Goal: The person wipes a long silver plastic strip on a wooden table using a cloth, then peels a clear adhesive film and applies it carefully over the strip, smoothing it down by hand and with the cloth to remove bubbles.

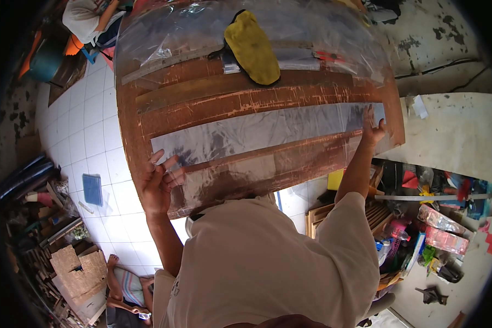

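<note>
A long strip of clear plastic film (268,131) lies across the worn brown wooden table (128,126) in front of me. My left hand (157,183) is beside the strip's near left corner, its fingers apart. At the other end, my right hand (373,128) rests on the strip with fingers stretched out. Beyond the strip, a yellow cloth pad with dark edging (252,49) lies on top of a stack of clear plastic pieces (295,64). A long flat ruler-like bar (169,65) is to its left.
Crumpled clear plastic sheeting (175,27) covers the table's far side. A pale board (454,123) adjoins on the right, above cluttered goods (443,235). Wood scraps (79,273) are piled at lower left. One person (95,22) is at upper left, another (128,287) at lower left.
</note>
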Tool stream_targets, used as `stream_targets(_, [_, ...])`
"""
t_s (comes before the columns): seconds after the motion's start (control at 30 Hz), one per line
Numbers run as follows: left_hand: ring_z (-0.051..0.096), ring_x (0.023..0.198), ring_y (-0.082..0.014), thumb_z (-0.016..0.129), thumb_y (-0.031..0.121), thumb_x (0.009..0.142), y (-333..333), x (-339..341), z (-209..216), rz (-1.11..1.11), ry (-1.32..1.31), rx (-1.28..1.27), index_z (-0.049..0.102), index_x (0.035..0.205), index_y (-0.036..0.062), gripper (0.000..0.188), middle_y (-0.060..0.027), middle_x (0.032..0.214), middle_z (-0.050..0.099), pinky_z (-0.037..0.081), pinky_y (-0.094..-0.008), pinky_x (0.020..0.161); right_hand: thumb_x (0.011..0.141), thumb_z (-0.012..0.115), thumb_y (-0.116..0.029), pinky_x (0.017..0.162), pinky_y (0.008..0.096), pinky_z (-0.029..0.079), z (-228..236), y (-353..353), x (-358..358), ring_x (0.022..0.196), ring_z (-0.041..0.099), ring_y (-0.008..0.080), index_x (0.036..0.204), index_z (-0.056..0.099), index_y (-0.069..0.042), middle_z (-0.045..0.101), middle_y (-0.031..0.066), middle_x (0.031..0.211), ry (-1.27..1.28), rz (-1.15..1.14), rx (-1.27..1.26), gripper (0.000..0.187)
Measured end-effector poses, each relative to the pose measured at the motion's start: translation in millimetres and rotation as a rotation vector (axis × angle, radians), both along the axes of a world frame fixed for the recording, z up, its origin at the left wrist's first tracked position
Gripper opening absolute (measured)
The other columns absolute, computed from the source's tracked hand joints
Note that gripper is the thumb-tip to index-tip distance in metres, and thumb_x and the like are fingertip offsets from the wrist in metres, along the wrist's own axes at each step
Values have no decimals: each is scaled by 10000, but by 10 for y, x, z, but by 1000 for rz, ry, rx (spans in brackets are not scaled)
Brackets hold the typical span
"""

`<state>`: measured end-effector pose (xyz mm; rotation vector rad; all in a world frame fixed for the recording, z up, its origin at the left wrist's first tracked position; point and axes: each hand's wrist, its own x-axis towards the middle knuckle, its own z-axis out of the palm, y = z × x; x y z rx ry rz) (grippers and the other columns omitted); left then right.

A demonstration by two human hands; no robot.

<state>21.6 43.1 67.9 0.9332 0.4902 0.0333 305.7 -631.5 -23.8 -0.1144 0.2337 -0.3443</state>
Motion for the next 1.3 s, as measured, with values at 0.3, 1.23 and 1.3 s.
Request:
stream_targets(0.3, [673, 985, -289, 369, 142, 1015, -90, 102, -272, -1, 156, -4, 418, 1375, 32, 380, -212, 1219, 608, 558, -383, 828, 995, 377, -48, 1135, 576, 288, 503, -1119, 391, 1336, 418, 364, 1361, 400, 45, 459, 212, 1420, -165, 15, -258, 378])
stream_targets(1.23, [694, 912, -249, 442, 166, 1005, -115, 266, -415, -4, 253, 212, 454, 1345, 3, 377, -188, 1061, 668, 562, -336, 785, 780, 696, -335, 669, 432, 548, 655, 4289, 284, 780, 678, 311, 858, 711, -83, 673, 110, 825, -200, 84, -2965, 264])
stream_targets(1.3, [697, 908, -250, 425, 161, 1010, -87, 218, -506, 9, 251, 204, 449, 1352, 9, 374, -179, 1063, 670, 562, -336, 782, 812, 621, -244, 661, 455, 538, 751, 4313, 343, 770, 680, 334, 838, 678, -44, 672, 168, 789, -94, 213, -2864, 210])
